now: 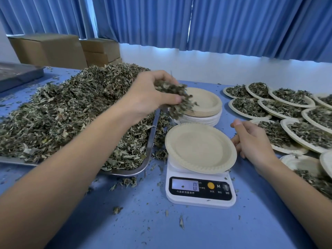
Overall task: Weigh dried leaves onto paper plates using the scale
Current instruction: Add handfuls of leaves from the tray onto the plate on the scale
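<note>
Left hand (149,94) raised, fingers (170,98) gripping a clump of dried leaves (177,98) over the plate stack (206,108); right hand (255,142) loosely curled, touching the empty plate (199,146) on the scale (199,193); filled plates (287,108) right.

Left hand (149,94) raised, fingers (158,75) gripping dried leaves (177,99); right hand (255,142) low, fingers loosely curled.

Around scale (200,196): tray (153,137) left, stack (206,119) behind, plates (292,105) right.

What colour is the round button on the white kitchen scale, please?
The round button is yellow-orange, clearest in the head view.
</note>
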### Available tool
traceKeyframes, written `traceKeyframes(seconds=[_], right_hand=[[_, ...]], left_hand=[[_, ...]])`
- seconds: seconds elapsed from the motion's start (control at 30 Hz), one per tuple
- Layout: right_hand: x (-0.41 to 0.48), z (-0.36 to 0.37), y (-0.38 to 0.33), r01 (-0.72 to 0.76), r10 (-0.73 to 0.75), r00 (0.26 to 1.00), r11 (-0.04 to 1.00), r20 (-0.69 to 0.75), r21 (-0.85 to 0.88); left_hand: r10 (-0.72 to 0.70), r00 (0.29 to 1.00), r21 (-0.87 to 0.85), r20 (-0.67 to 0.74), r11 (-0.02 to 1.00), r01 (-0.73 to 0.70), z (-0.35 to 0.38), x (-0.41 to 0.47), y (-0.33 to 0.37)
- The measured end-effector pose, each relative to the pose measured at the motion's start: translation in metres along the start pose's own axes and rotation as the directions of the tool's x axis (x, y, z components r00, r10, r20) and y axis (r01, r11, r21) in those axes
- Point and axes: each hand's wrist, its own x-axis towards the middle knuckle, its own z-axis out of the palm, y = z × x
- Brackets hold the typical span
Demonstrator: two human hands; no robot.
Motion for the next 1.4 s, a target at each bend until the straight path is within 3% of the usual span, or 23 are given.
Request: traceKeyframes(seconds=[0.07, 0.2, 0.33, 0.4, 0.5, 0.6, 0.67, 1.03, 1.13, 1.23, 1.4], right_hand=[[0.0, 0.0, 0.0, 0.002, -0.002, 1.0, 1.0, 0.001, -0.006], [-0.001, -0.001, -0.001, 0.004, -0.004, 1.0, 1.0, 0.009, -0.008], [-0.002, 0.0, -0.001, 0.003, -0.003, 1.0, 1.0, 0.006, -0.01], [-0.002, 0.001, -0.002, 0.006, -0.006, 1.0, 1.0, 0.003, -0.019], [-0.001, 0.002, -0.002, -0.001, 0.001, 1.0, 0.999, 0.002, -0.033], [-0.002, 0.002, -0.002, 0.002, -0.002, 1.0, 0.999, 0.0, -0.04], [-0.002, 0.001, -0.002, 0.001, -0.001, 1.0, 0.999, -0.001, -0.04], [0.0, 0.001, 0.0, 0.006, -0.006, 1.0, 0.999, -0.007, -0.033], [0.0, 0.002, 0.001, 0.011, -0.011, 1.0, 0.999, -0.002, -0.038], [0.0, 0.002, 0.001, 0.011, -0.011, 1.0, 0.999, 0.001, -0.045], [0.0, 0.001, 0.001, 0.013, -0.014, 1.0, 0.999, -0.003, -0.05]], left_hand=[[-0.05, 0.993, -0.041, 0.107, 0.998, 0.054, 0.019, -0.005, -0.002], [-0.101, 0.94, 0.145, 0.326, 0.988, 0.056, 0.031, -0.01, -0.008], [-0.095, 0.971, 0.189, 0.221, 0.98, 0.053, 0.008, 0.003, -0.005], [-0.066, 0.992, 0.32, 0.103, 0.947, 0.03, -0.007, 0.011, -0.008], [-0.116, 0.991, 0.626, 0.07, 0.779, 0.047, -0.029, 0.023, -0.022], [-0.389, 0.914, 0.847, 0.119, 0.519, 0.111, -0.043, 0.027, -0.043], [-0.474, 0.874, 0.895, 0.112, 0.431, 0.119, -0.045, 0.025, -0.051], [-0.223, 0.974, 0.852, -0.038, 0.502, 0.148, -0.041, 0.03, -0.06], [-0.269, 0.961, 0.837, 0.059, 0.538, 0.099, -0.038, 0.028, -0.058], [-0.364, 0.925, 0.868, 0.11, 0.489, 0.089, -0.032, 0.027, -0.063], [-0.216, 0.976, 0.854, -0.002, 0.508, 0.115, -0.032, 0.029, -0.06]])
